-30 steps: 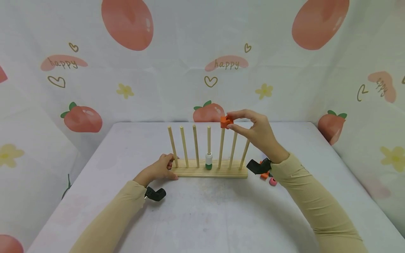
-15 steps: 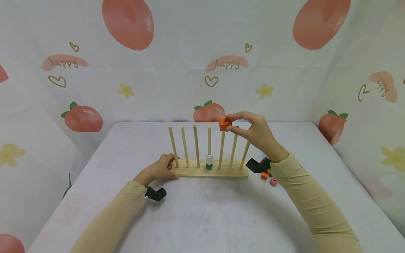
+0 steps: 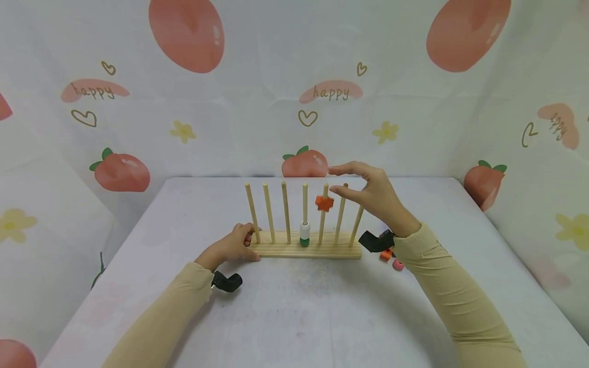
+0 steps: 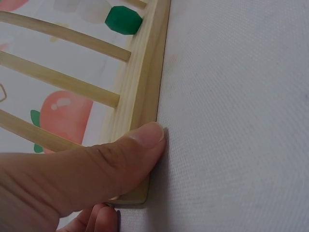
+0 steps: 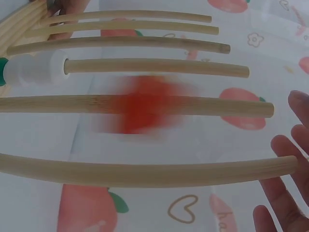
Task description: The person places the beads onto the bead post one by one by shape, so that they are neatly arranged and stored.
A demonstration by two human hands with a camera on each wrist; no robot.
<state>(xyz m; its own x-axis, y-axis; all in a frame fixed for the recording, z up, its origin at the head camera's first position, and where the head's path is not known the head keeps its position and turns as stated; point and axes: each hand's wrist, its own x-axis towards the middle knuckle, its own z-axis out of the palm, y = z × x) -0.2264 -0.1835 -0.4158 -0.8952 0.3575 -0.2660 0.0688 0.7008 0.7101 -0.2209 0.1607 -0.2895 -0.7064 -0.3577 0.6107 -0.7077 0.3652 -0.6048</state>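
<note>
A wooden rack (image 3: 276,250) with several upright pegs stands on the table. My left hand (image 3: 234,244) grips its left end; in the left wrist view the thumb (image 4: 140,140) lies along the front edge, fingers curled beneath the end. An orange star-shaped bead (image 3: 324,203) is on the upper part of a peg (image 3: 321,225) right of the middle, blurred in the right wrist view. My right hand (image 3: 375,191) is just above and right of it, thumb and fingers apart, holding nothing. A white bead (image 3: 304,230) sits over a green bead (image 3: 304,242) on the middle peg.
Beyond the rack's right end, partly behind the right wrist's black camera (image 3: 377,241), lie an orange bead (image 3: 385,254), a pink bead (image 3: 398,265) and other small pieces. A printed cloth backdrop (image 3: 239,102) hangs behind the table (image 3: 294,317).
My right hand has let go of the orange star-shaped bead, which has dropped from the peg's tip partway down it. The left hand keeps its grip on the rack.
</note>
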